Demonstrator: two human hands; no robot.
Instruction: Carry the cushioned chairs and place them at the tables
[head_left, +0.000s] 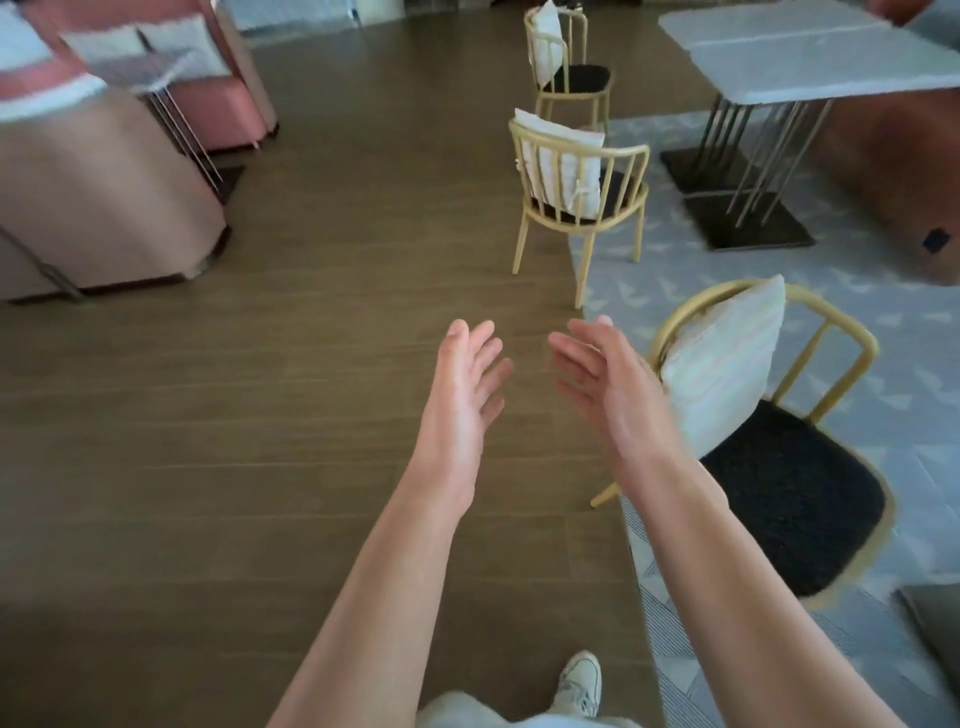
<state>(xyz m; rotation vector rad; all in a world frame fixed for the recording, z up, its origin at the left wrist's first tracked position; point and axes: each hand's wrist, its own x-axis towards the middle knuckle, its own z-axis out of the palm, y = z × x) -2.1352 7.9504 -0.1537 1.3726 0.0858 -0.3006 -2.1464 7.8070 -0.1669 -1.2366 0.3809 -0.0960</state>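
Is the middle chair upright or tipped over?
Upright: the middle chair stands with its visible legs on the floor, white cushion leaning against its backrest.

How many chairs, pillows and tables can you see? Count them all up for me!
Yellow chairs: 3
White chair pillows: 3
White-topped tables: 2
Total: 8

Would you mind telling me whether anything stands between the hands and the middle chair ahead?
Nothing visible does. Only bare wooden floor lies between the open left hand and right hand and the middle chair.
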